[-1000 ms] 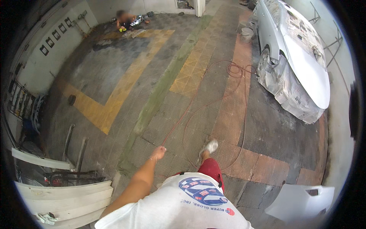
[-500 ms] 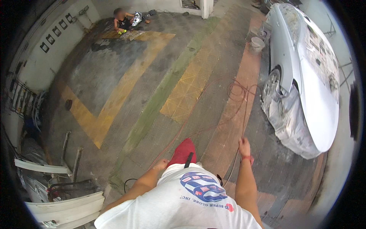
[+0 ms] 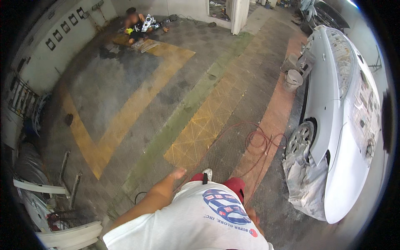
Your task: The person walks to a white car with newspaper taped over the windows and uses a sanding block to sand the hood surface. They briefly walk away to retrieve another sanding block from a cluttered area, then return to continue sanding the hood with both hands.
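My left hand point(image 3: 178, 172) is in front of my left hip, above the floor. It is small and blurred, so its fingers do not show clearly. The thin red hose point(image 3: 259, 141) runs along the floor, lies in loops ahead on the right, and passes below that hand. My right hand point(image 3: 253, 215) hangs low beside my right thigh, partly hidden by my white shirt. Whether it holds anything cannot be made out. A white car point(image 3: 335, 166) stands to my right, its windows and front end masked with paper and sheeting.
A bucket point(image 3: 293, 80) stands beside the car. Far left, a person point(image 3: 135, 27) sits on the floor with a headlamp point(image 3: 148, 23). White bumper-like panels point(image 3: 73, 234) and metal stands point(image 3: 74, 191) are near left. Yellow and green bands point(image 3: 183, 104) mark the floor.
My view has shifted forward along the car. My right arm has swung back from ahead of me to beside my thigh. The seated person has raised a hand with a yellow-green thing.
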The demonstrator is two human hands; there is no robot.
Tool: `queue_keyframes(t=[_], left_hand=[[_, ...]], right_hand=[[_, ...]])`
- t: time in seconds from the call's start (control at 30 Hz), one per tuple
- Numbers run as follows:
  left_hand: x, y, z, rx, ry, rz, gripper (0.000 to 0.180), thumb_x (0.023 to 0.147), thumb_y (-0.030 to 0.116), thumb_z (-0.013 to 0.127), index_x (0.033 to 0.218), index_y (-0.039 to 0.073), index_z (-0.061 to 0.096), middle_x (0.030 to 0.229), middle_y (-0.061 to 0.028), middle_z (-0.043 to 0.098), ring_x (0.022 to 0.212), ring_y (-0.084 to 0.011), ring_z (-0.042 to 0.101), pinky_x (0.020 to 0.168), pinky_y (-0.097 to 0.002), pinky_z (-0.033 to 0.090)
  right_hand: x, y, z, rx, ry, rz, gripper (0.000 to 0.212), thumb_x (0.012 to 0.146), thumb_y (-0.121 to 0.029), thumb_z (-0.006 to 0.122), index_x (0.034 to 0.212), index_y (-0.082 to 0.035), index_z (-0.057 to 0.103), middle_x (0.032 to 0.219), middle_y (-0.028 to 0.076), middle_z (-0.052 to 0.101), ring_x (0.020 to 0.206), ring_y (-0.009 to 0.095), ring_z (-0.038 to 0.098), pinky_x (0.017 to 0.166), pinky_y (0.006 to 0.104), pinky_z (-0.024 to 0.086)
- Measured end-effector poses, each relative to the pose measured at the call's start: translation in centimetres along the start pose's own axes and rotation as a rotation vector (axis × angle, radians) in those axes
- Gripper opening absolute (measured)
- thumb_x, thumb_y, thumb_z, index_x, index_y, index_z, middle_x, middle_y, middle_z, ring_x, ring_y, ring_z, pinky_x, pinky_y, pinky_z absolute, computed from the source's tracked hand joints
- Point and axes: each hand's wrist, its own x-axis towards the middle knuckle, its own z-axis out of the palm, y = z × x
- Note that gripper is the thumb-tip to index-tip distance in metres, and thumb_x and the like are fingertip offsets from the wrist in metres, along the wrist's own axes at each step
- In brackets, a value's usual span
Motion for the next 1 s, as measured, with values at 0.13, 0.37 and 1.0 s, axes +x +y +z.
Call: queue_keyframes(t=[0.13, 0.37, 1.0], left_hand=[[9.6, 12.5, -12.3, -0.291, 0.284, 0.133, 0.048, 0.112, 0.045, 0.058, 0.136, 0.005, 0.07, 0.136, -0.0214, 0.073, 0.127, -0.0373, 0.07, 0.11, -0.0504, 0.052], [24.1, 28.1, -22.1, -0.117, 0.081, -0.178, 0.05, 0.112, 0.045, 0.06, 0.142, 0.007, 0.068, 0.136, -0.0132, 0.075, 0.128, -0.0279, 0.068, 0.11, -0.0438, 0.052], [62.9, 61.7, -53.2, 0.141, -0.087, 0.12, 0.058, 0.112, 0.044, 0.053, 0.131, -0.007, 0.072, 0.134, -0.0335, 0.071, 0.131, -0.0469, 0.066, 0.11, -0.0503, 0.05]], right_hand=[[3.0, 1.1, -3.4, 0.149, -0.044, 0.132, 0.054, 0.106, -0.04, 0.059, 0.144, -0.003, 0.067, 0.139, 0.028, 0.07, 0.128, 0.043, 0.068, 0.105, 0.0543, 0.056], [15.9, -1.2, -16.4, 0.349, -0.021, 0.349, 0.049, 0.105, -0.036, 0.057, 0.144, -0.008, 0.07, 0.142, 0.021, 0.071, 0.131, 0.038, 0.068, 0.105, 0.053, 0.056], [53.2, -54.8, -102.4, 0.409, 0.838, -0.673, 0.045, 0.107, -0.031, 0.062, 0.143, -0.005, 0.066, 0.138, 0.025, 0.069, 0.128, 0.044, 0.066, 0.111, 0.0527, 0.052]])
